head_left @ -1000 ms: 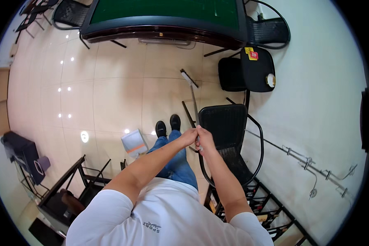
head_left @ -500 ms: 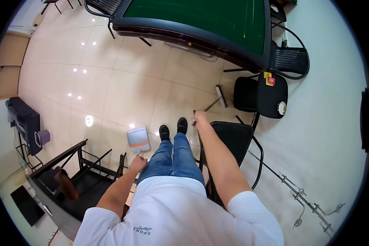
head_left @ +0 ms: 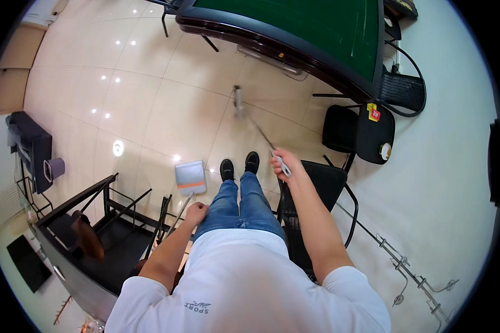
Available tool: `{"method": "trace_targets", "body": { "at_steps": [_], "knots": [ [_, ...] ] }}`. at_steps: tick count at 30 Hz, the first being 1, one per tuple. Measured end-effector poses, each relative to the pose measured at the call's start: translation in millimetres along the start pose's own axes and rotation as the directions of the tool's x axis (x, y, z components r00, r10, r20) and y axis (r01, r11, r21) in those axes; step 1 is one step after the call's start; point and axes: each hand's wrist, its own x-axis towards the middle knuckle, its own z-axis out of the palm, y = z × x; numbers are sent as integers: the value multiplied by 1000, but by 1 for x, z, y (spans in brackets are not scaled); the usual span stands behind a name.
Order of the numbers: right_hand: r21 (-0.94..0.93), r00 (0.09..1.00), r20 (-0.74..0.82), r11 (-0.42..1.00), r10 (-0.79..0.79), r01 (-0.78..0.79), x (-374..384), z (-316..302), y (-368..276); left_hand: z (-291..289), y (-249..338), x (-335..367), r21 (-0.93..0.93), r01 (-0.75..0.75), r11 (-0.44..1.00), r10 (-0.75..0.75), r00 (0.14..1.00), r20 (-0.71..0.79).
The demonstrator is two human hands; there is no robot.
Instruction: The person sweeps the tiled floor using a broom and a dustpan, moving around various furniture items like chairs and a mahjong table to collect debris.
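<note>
My right hand is wrapped round the grey grip of a long-handled broom. The broom's narrow head, blurred by motion, is over the tiles ahead of my feet. Beside my left thigh, my left hand is closed at the thin handle of a dustpan; its fingers are partly hidden. The grey-white dustpan with an orange stripe rests on the floor, left of my black shoes.
A green-topped table stands ahead. Black chairs are close on my right, one carrying red and yellow packets. A black-framed table is at my left, with a waste bin beyond. A metal stand lies behind right.
My right hand has swung the broom head leftward and farther ahead, away from the chairs. The dustpan stays on the floor; my view has shifted slightly.
</note>
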Motion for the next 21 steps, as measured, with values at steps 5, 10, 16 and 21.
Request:
{"method": "trace_targets", "body": {
  "at_steps": [5, 10, 16, 21],
  "knots": [
    [-253, 966, -203, 962, -160, 106, 16, 31, 36, -1, -39, 13, 11, -11, 1000, 11, 999, -45],
    [-232, 990, -107, 971, -87, 60, 73, 103, 80, 2, -76, 13, -37, 13, 999, -16, 996, -89],
    [22, 993, 84, 997, 77, -79, 66, 63, 26, -8, -39, 16, -93, 58, 994, -59, 998, -12],
    [-137, 957, -133, 961, -257, 239, 8, 35, -15, -7, 11, 47, -52, -100, 994, 97, 994, -55]
  ]
}}
